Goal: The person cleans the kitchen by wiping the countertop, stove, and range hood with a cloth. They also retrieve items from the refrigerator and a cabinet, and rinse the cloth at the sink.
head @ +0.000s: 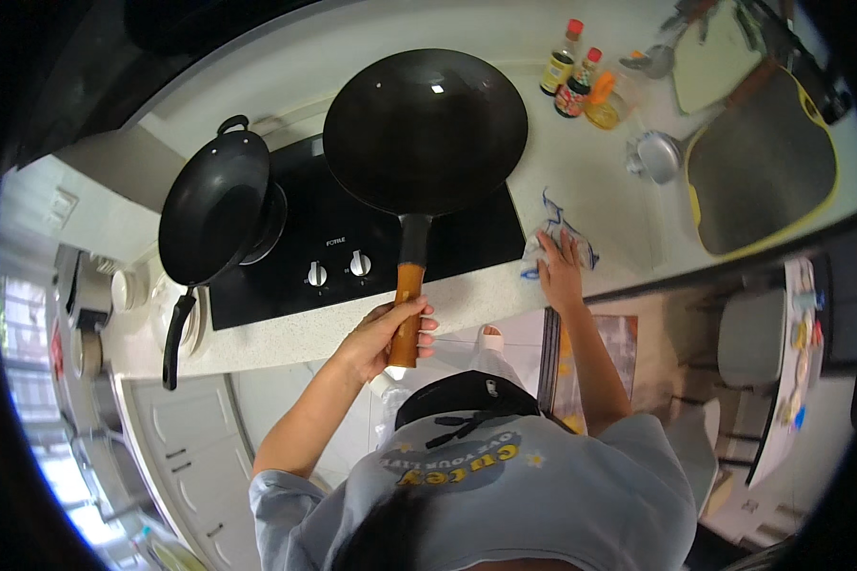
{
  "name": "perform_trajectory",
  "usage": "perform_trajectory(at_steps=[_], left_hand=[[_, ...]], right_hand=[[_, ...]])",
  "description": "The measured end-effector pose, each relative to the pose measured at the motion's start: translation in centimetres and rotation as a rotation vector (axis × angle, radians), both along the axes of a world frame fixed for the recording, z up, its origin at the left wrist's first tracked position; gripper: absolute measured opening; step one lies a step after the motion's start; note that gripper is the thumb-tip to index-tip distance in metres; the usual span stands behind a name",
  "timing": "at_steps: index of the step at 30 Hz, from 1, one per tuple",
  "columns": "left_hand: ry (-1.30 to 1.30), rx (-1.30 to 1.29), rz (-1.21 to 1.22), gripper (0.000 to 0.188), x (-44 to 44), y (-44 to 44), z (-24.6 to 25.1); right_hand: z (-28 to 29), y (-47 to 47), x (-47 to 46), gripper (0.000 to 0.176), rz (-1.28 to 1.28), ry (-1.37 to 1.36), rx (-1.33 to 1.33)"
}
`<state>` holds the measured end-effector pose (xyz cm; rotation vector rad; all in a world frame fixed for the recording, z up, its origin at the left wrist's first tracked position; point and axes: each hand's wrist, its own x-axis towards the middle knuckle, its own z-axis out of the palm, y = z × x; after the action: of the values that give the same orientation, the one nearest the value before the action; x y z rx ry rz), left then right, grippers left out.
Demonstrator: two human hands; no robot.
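Observation:
My left hand (389,335) is closed around the wooden handle (408,285) of a large black wok (428,135), which is over the right part of a black glass cooktop (300,278). On the pale counter right of the cooktop, my right hand (563,275) rests with its fingers spread on a crumpled white and blue cloth or plastic wrapper (543,250); whether the fingers grip it I cannot tell. A second black wok (218,207) sits tilted at the cooktop's left, its black handle (176,342) reaching past the counter's front edge.
Two red-capped sauce bottles (558,68) and an orange-topped container (605,107) stand at the back wall. A metal ladle (658,157) lies near a yellow-rimmed cutting board (760,164) at right. White plates (196,321) are stacked beneath the left wok's handle. The range hood (114,64) overhangs the back left.

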<state>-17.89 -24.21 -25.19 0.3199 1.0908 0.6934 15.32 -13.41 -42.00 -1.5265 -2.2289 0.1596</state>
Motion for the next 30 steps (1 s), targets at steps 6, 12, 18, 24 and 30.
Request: perform_trajectory(at_steps=[6,12,18,24,30], left_hand=[[0.217,-0.071,0.155,0.023,3.5,-0.1,1.7],[0.147,-0.031,0.234,0.02,5.1,-4.5,2.3],[0.173,0.003,0.464,0.022,6.9,-10.5,4.8],[0.396,-0.078,0.824,0.023,11.5,-13.4,9.5],[0.463,-0.086,1.089,0.032,17.9,-12.7,13.7]], right_hand=[[1.5,0.0,1.6,0.066,0.077,-0.114,0.07],[0.1,1.6,2.1,0.067,0.098,-0.171,-0.018],[-1.6,12.2,0.4,0.06,0.115,-0.177,0.028],[-2.3,29.2,-4.4,0.058,0.107,-0.237,-0.086],[-1.6,41.4,-9.5,0.057,0.228,-0.305,-0.157]])
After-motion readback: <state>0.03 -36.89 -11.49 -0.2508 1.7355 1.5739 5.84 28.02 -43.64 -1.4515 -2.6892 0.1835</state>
